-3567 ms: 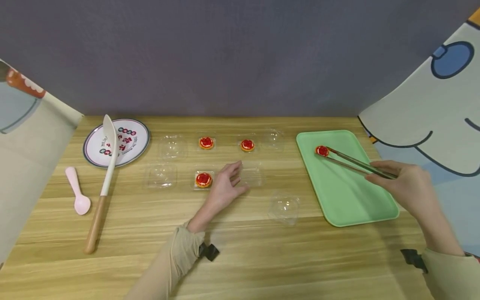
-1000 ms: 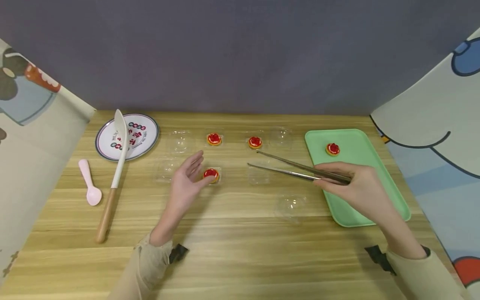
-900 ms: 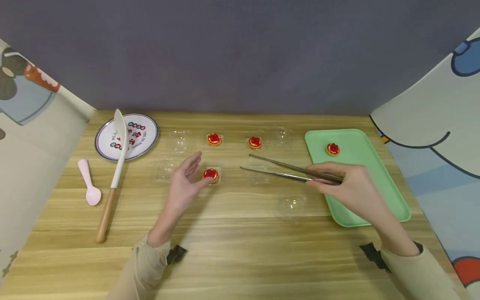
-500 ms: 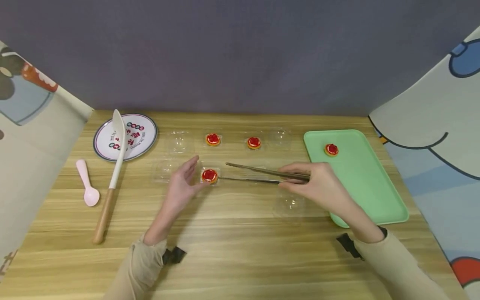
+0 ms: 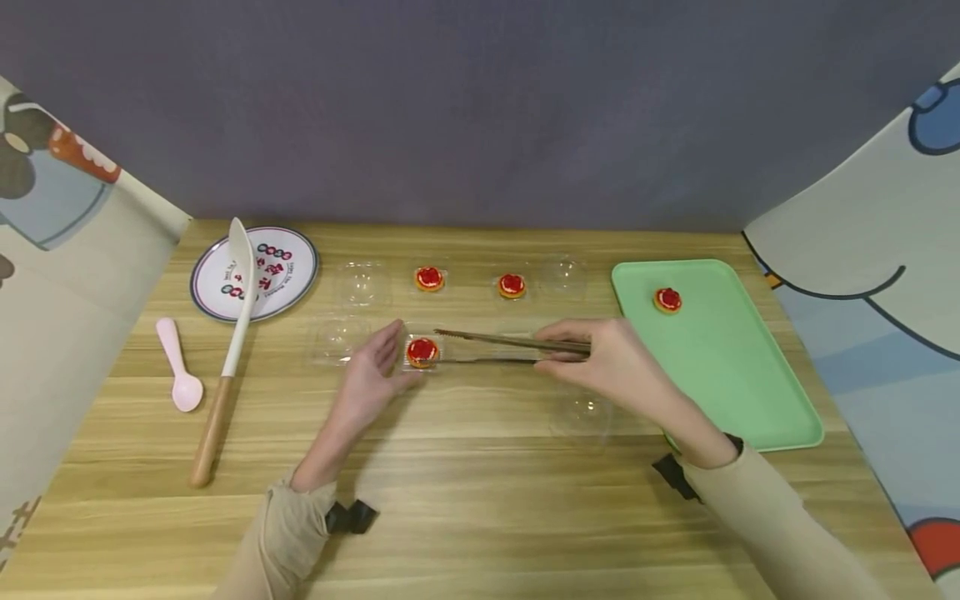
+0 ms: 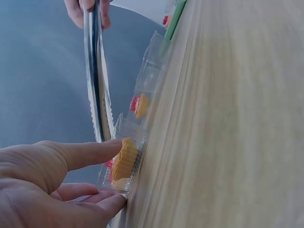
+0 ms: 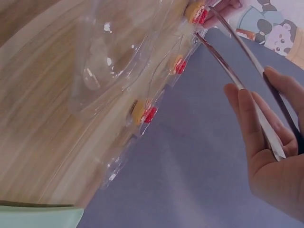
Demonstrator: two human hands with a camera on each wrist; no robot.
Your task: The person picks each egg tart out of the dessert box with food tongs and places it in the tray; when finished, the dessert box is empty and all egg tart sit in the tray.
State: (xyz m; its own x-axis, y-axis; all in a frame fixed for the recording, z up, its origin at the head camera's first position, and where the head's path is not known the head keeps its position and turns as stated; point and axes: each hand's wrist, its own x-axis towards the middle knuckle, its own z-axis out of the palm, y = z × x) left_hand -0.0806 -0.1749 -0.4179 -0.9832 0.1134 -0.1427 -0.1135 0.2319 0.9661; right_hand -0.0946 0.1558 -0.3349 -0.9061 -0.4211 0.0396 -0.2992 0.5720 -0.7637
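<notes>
**Tongs (image 5: 510, 340) newly brought to near tart (image 5: 422, 350)**

Nearest, on the desk (image 5: 480, 517): clear lid (image 5: 587, 414), one.

Left grip (image 5: 367, 379): bare hand, thumb and fingers spread about a corner of a clear base (image 5: 409, 366).

Right grip (image 5: 600, 358): bare hand, pinching the tongs; moved left from over the green tray (image 5: 750, 375) within the last second.

Tongs, metal: spread at the ends, close about the near tart, contact not certain.

Near tart, red-topped: seated in the clear base, just right of the left grip. Bearing on the work, by judgement: within reach of the tongs, not clearly clamped or lifted.

Farther, on the green tray: tray tart (image 5: 667, 300), lying free, no longer between the tongs.

Farthest: left far tart (image 5: 429, 278) and right far tart (image 5: 512, 286), both apart from the tongs.
</notes>
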